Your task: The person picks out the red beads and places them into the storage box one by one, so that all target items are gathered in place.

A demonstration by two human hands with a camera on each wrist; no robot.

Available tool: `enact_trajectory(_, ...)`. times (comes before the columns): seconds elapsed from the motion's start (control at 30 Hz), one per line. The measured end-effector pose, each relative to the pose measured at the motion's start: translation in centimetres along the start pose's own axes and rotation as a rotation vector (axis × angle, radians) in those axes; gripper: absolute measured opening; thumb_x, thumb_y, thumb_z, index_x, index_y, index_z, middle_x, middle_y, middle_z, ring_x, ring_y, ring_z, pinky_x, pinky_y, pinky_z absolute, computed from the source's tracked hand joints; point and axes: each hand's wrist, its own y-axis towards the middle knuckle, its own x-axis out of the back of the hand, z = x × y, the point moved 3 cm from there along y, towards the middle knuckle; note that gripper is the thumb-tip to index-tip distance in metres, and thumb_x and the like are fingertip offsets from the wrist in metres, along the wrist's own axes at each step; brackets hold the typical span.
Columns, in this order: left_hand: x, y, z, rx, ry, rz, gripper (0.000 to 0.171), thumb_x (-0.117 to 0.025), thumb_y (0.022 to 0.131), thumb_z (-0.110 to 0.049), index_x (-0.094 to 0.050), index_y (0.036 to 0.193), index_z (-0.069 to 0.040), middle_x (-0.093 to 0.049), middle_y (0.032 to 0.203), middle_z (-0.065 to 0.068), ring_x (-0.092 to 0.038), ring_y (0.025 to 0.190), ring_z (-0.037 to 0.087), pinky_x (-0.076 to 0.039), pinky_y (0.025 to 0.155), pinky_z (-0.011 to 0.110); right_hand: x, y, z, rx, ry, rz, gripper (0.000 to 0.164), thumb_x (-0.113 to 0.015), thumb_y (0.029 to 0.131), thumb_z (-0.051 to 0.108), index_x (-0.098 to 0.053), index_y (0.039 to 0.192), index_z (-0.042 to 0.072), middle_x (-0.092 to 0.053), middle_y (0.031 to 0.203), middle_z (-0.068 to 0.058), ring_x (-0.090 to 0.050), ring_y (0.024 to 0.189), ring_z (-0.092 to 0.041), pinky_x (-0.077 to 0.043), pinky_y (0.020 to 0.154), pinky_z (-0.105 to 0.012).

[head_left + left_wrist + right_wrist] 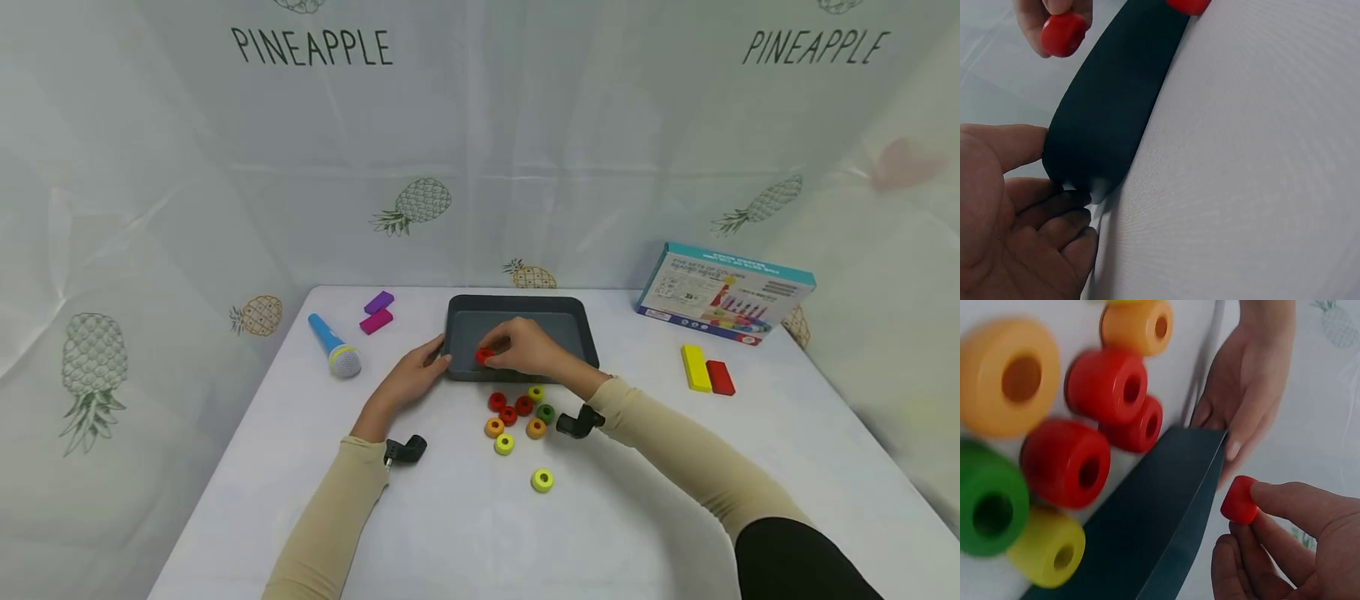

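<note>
Hands [411, 379] [521, 347] forward, right fingers [1285, 548] curled

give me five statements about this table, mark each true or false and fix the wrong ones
1. The right hand pinches a red ring. True.
2. The left hand grips the microphone. False: the left hand touches the tray, and the microphone lies apart from it on the table.
3. The green ring lies inside the tray. False: the green ring is outside, on the table.
4. A yellow block lies beside a red block. True.
5. The box stands on the table's left side. False: the box stands on the right side.
</note>
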Motion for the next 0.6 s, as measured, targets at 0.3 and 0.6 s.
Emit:
enact_trajectory(0.3,0.2,0.2,0.0,-0.007,-0.016,0.01,0.064,-0.05,0.105,-0.043,-0.029,0.161,-0.02,-0.033,0.165,0.009,-0.036,0.15,0.032,-0.029,0.125,0.049,1.8,1.0,-1.0,-0.087,-0.031,-0.014,0.031,-0.077,0.089,0.013,-0.075,0.12,0.007,-0.074,0.119,-0.008,-0.068,0.108,-0.023,-0.058,0.095,-0.039)
enact_trajectory(0.6,0.0,-0.1,0.0,0.0,-0.026,0.014,0.064,-0.051,0.105,-0.04,-0.029,0.161,-0.017,-0.033,0.165,0.011,-0.036,0.15,0.033,-0.028,0.125,0.049,2.1,2.3,-2.4,-0.176,-0.066,-0.013,0.03,-0.077,0.089,0.014,-0.076,0.118,0.009,-0.075,0.116,-0.008,-0.067,0.104,-0.022,-0.058,0.091,-0.038)
